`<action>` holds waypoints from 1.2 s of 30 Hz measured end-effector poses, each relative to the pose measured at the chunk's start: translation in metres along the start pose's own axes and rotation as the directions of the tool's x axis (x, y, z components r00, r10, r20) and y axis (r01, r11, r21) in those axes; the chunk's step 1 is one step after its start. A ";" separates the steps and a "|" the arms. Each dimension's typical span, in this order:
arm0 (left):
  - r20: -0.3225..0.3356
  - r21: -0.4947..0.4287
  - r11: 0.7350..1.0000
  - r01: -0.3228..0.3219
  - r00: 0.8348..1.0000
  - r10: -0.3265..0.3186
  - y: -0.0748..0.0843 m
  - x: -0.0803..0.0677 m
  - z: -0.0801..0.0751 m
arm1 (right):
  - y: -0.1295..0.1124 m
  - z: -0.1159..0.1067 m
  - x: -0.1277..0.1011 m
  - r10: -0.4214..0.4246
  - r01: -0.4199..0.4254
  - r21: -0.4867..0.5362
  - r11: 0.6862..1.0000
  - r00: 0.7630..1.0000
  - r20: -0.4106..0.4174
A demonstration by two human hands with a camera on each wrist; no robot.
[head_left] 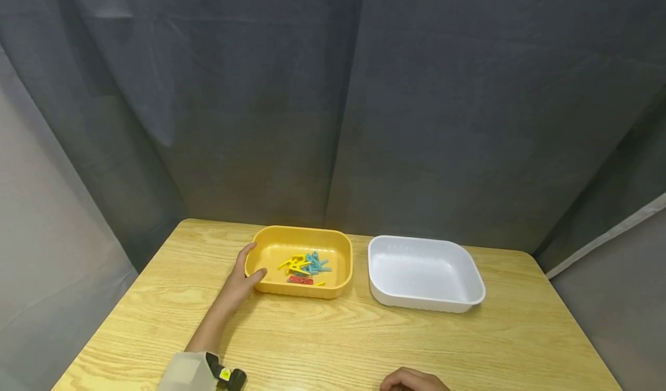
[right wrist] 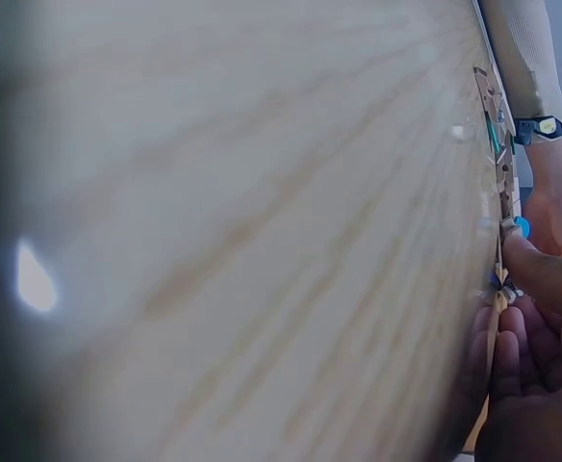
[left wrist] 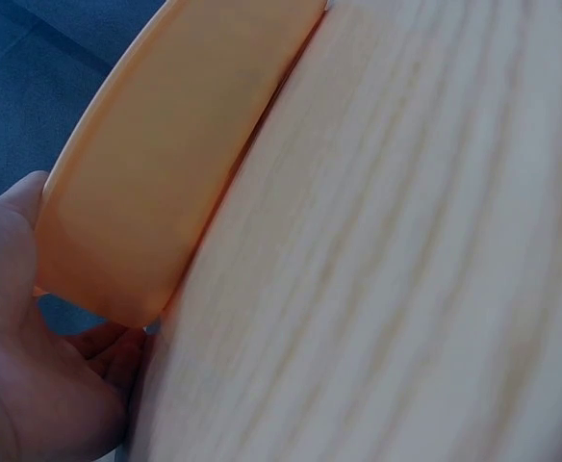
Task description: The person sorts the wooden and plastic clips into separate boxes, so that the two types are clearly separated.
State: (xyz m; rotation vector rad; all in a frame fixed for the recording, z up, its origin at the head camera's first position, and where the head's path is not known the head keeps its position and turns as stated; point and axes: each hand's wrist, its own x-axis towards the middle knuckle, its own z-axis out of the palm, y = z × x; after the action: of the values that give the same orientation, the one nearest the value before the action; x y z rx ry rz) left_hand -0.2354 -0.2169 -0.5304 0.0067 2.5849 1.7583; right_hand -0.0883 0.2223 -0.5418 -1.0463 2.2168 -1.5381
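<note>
Two trays sit side by side on the tabletop, left hand gripping the yellow tray's near-left corner, pegs all inside it, white tray bare (nothing moved over yet), right hand curled at the tabletop's edge, grip unclear.

An empty white plastic rectangular tray sits right of centre in the head view on a light wooden table. Grey fabric curtains fill the upper frame and both sides.
</note>
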 end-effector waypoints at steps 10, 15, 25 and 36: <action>0.004 -0.010 1.000 -0.005 1.000 0.005 0.002 -0.001 -0.001 | 0.001 0.000 0.000 -0.012 0.012 0.001 1.000 1.000 0.007; 0.001 -0.007 1.000 0.000 1.000 0.000 0.002 -0.001 -0.001 | 0.000 0.001 0.000 0.001 -0.001 -0.002 1.000 1.000 0.002; 0.008 -0.023 1.000 0.009 1.000 -0.009 0.001 -0.001 0.000 | -0.003 0.002 -0.001 0.002 -0.003 0.005 1.000 1.000 0.019; 0.032 -0.063 0.997 0.032 0.999 -0.030 -0.001 0.000 -0.001 | -0.005 -0.002 -0.002 0.023 -0.025 0.058 0.998 0.999 0.031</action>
State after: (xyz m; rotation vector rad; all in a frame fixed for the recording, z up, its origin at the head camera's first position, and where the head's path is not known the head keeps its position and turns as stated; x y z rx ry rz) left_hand -0.2354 -0.2178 -0.5306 -0.0069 2.4923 1.8142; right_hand -0.0862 0.2239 -0.5367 -1.0154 2.1432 -1.5561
